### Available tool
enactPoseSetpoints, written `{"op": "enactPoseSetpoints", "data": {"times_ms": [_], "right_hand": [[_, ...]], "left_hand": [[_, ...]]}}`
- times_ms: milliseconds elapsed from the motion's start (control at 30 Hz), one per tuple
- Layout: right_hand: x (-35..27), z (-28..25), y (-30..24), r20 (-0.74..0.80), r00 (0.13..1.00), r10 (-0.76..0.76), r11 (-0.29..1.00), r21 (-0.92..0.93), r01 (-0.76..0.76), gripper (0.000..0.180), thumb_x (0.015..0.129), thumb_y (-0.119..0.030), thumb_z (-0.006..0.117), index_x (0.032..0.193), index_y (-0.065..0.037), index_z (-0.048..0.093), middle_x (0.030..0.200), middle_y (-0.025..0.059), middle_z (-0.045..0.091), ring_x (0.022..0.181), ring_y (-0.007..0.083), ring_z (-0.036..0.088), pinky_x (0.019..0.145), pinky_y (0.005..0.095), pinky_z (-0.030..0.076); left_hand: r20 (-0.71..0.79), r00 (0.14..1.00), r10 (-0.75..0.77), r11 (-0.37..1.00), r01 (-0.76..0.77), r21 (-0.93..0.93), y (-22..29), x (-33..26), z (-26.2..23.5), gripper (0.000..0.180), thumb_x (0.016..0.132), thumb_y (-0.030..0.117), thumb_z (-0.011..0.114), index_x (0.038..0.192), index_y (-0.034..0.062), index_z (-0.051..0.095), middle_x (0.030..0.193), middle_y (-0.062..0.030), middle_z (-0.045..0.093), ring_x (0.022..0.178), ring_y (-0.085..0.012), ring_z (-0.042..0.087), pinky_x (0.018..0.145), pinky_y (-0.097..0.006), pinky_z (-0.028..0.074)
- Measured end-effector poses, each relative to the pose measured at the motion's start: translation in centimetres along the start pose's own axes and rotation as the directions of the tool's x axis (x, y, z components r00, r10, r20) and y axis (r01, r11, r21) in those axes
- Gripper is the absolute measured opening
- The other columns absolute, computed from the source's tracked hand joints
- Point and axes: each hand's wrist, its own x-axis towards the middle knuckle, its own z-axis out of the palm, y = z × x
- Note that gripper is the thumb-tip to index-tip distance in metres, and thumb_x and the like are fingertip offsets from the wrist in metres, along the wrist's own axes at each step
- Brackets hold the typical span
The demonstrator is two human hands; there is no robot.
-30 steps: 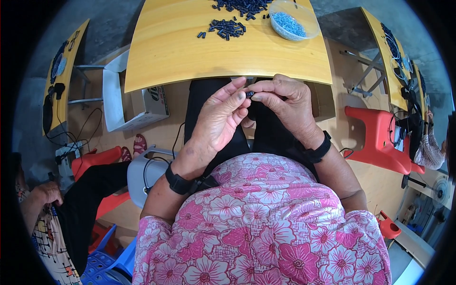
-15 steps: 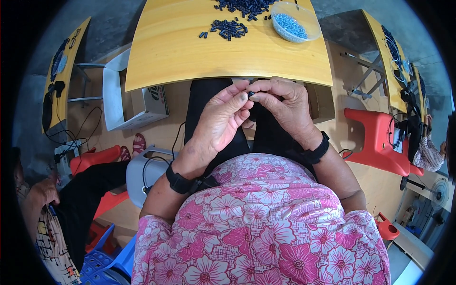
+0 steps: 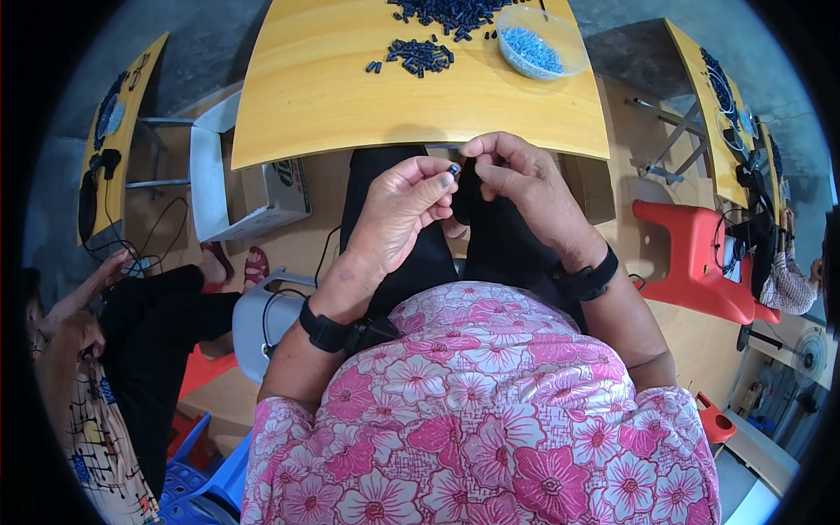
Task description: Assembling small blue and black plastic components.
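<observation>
My left hand [image 3: 409, 197] pinches a small black cylindrical piece [image 3: 455, 168] between thumb and fingertips, above my lap just in front of the table edge. Close by on its right is my right hand [image 3: 518, 182], its thumb and index fingertips slightly apart and clear of the piece; nothing shows between them. On the table [image 3: 332, 109] beyond my hands lie a small heap of black cylindrical pieces [image 3: 422, 57] and a larger heap [image 3: 451, 13] behind it. A clear round tub [image 3: 573, 63] to their right holds many tiny light-blue pieces [image 3: 532, 51].
A white open carton [image 3: 210, 197] stands under the table's left side, a brown box [image 3: 588, 188] under its right. A red stool [image 3: 691, 254] is to my right, a grey stool [image 3: 278, 319] to my left. Another person [image 3: 131, 367] sits at the left.
My right hand has drawn away from the black piece, slightly up and right, with its fingertips parting. The left hand keeps the piece. The person at the left has shifted arms and legs.
</observation>
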Motion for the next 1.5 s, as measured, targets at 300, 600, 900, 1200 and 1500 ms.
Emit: {"op": "enactPoseSetpoints", "data": {"times_ms": [300, 600, 900, 1200, 1500], "right_hand": [[-0.9, -0.1, -0.3, 0.068, 0.992, 0.103, 0.901, 0.416, -0.122, 0.024, 0.095, -0.003, 0.048, 0.117, 0.001, 0.053, 0.098, 0.005, 0.059, 0.085, 0.0112, 0.059, 0.084, 0.0287, 0.052], [-1.4, 0.0, 0.4, 0.03, 0.998, -0.051, 0.958, 0.284, 0.04, 0.03, 0.094, -0.002, 0.047, 0.124, 0.0, 0.049, 0.105, 0.0076, 0.065, 0.094, 0.0118, 0.06, 0.086, 0.0242, 0.048], [-2.2, 1.8, 0.2, -0.037, 0.947, -0.32, 0.936, 0.143, 0.322, 0.046, 0.092, 0.003, 0.046, 0.138, -0.003, 0.042, 0.119, 0.0117, 0.062, 0.111, 0.0147, 0.057, 0.095, 0.025, 0.044], [-2.1, 2.3, 0.5, -0.032, 0.957, -0.288, 0.957, 0.017, 0.289, 0.036, 0.092, -0.001, 0.052, 0.128, -0.003, 0.052, 0.112, 0.0099, 0.065, 0.104, 0.0137, 0.06, 0.089, 0.0248, 0.047], [-1.6, 1.1, 0.4, -0.105, 0.947, -0.302, 0.945, -0.161, 0.284, 0.016, 0.085, -0.008, 0.065, 0.099, 0.0, 0.069, 0.091, 0.0081, 0.068, 0.082, 0.0121, 0.063, 0.073, 0.024, 0.049]], "left_hand": [[-0.008, 1.0, 0.029, 0.998, -0.03, -0.063, -0.1, -0.5, 0.7, 0.016, 0.092, 0.011, 0.06, 0.106, 0.0031, 0.057, 0.087, -0.0023, 0.06, 0.075, -0.0075, 0.057, 0.069, -0.022, 0.051], [0.044, 0.997, 0.062, 0.992, -0.056, -0.117, -0.1, -1.1, 1.6, 0.017, 0.093, 0.013, 0.06, 0.107, 0.0047, 0.058, 0.095, -0.0048, 0.061, 0.078, -0.0081, 0.058, 0.072, -0.022, 0.051], [0.038, 0.998, 0.056, 0.992, -0.052, -0.114, -0.5, -1.5, 2.3, 0.019, 0.091, 0.015, 0.062, 0.107, 0.0046, 0.059, 0.098, -0.0063, 0.063, 0.084, -0.0118, 0.062, 0.074, -0.025, 0.053], [0.018, 0.998, 0.057, 0.994, -0.055, -0.092, -0.7, -1.2, 1.6, 0.019, 0.089, 0.011, 0.064, 0.106, 0.0016, 0.062, 0.091, -0.0056, 0.064, 0.082, -0.0115, 0.062, 0.075, -0.025, 0.053], [-0.008, 0.996, 0.094, 0.992, -0.094, -0.081, -0.8, -1.1, 1.5, 0.018, 0.089, 0.009, 0.064, 0.105, 0.0003, 0.063, 0.092, -0.0056, 0.064, 0.082, -0.0117, 0.063, 0.077, -0.024, 0.054]]}}
